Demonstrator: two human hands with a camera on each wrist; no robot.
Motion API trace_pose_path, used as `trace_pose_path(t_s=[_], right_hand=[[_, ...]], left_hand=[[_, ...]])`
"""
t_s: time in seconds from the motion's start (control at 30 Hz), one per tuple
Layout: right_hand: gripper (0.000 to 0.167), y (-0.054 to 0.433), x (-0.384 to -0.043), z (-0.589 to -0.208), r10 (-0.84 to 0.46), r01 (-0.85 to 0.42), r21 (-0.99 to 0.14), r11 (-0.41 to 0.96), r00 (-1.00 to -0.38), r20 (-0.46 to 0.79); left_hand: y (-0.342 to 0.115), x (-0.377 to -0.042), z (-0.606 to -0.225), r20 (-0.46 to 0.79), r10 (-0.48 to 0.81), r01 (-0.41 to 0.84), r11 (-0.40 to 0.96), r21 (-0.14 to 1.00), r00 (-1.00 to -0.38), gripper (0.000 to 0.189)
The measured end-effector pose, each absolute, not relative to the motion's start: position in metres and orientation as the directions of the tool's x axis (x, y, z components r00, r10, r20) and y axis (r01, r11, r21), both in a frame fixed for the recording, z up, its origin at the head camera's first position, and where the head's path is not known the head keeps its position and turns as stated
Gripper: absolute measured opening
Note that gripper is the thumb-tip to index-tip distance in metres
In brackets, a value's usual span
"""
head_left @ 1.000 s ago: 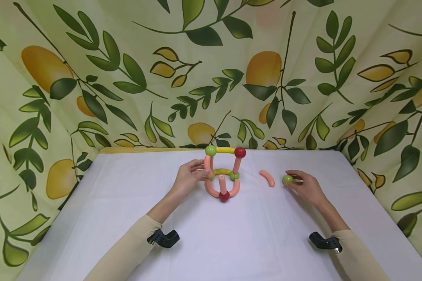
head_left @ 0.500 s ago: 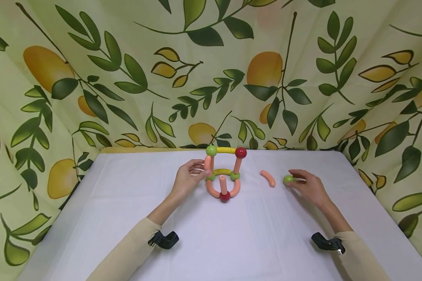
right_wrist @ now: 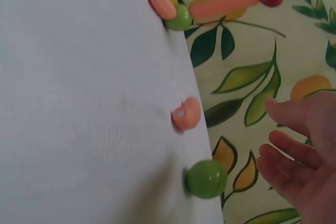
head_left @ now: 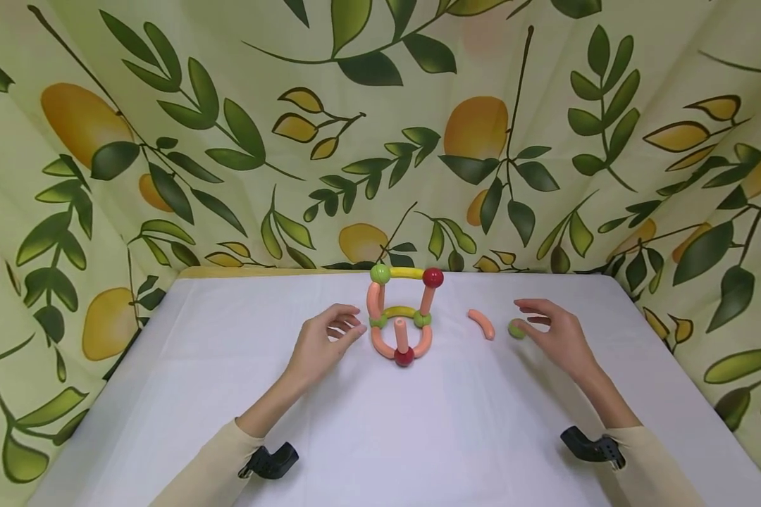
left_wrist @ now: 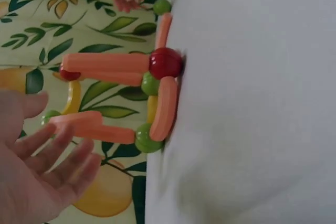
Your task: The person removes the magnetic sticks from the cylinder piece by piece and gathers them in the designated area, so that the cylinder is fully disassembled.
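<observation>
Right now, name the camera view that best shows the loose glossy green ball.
The right wrist view: the loose glossy green ball looks largest there, unobstructed. The head view shows it small, partly hidden; the left wrist view, small and distant.

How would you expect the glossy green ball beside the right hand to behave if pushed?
Being round, the glossy green ball would likely roll. Its shiny surface may feel slippery. The white cloth under it might slow it slightly.

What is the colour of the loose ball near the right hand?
The loose ball is green; the right wrist view shows it best.
</observation>
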State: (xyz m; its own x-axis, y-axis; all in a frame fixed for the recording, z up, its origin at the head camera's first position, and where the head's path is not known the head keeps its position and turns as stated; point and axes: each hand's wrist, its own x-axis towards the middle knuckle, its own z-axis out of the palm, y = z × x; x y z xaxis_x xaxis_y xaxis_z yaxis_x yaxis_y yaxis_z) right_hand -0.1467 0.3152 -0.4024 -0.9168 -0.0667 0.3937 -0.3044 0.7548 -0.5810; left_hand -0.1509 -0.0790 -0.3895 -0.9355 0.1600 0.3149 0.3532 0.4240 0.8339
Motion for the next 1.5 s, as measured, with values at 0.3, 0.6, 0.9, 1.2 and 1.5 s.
trace_pose_path(t_s=[0.3, 0.6, 0.9, 1.2, 1.5], right_hand=[[0.042, 0.284, -0.141, -0.392, -0.140, -0.357, -0.602, 0.714, -0.916, 0.377], [0.043, 0.242, -0.146, -0.390, -0.230, -0.399, -0.646, 0.651, -0.914, 0.333], [0.045, 0.205, -0.153, -0.389, -0.325, -0.434, -0.689, 0.581, -0.899, 0.293], [0.051, 0.185, -0.156, -0.389, -0.426, -0.481, -0.700, 0.528, -0.863, 0.272], [0.053, 0.171, -0.160, -0.397, -0.462, -0.472, -0.737, 0.483, -0.853, 0.244]], left_hand=[[-0.074, -0.145, -0.404, 0.307, 0.373, 0.478, 0.581, 0.658, -0.876, 0.038], [-0.065, -0.144, -0.417, 0.193, 0.529, 0.535, 0.633, 0.560, -0.827, 0.047], [-0.054, -0.143, -0.425, 0.065, 0.627, 0.595, 0.695, 0.403, -0.776, 0.061], [-0.043, -0.145, -0.426, 0.061, 0.630, 0.611, 0.719, 0.331, -0.775, 0.058], [-0.032, -0.145, -0.432, 0.240, 0.601, 0.646, 0.732, 0.215, -0.762, 0.042]])
